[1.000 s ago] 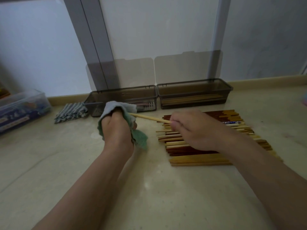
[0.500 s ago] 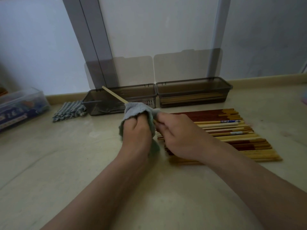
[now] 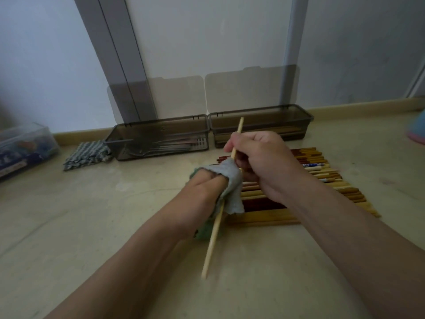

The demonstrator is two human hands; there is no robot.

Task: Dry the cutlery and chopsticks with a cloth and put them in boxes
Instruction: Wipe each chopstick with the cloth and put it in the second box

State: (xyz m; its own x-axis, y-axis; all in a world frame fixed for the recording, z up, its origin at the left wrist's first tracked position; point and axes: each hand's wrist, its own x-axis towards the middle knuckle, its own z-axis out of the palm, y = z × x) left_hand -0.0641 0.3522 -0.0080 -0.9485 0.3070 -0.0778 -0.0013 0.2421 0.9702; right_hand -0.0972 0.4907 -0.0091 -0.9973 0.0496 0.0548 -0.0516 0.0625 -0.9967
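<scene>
left hand (image 3: 204, 188): fingers curled round grey-green cloth (image 3: 232, 181), wrapped about pale wooden chopstick (image 3: 212, 240) | right hand (image 3: 264, 164): fingertips pinch chopstick's upper part

The middle of the pale wooden chopstick (image 3: 212, 238) is hidden inside the grey-green cloth (image 3: 231, 180), which also covers the fingers of the left hand (image 3: 202, 187); the chopstick's lower tip is blurred. The right hand (image 3: 264, 162) hides the left ends of the row of wooden chopsticks (image 3: 322, 178). The left edge cuts off a clear plastic container (image 3: 25, 148), its contents blurred. The right edge cuts off a pink and blue object (image 3: 417, 132), which cannot be identified.
</scene>
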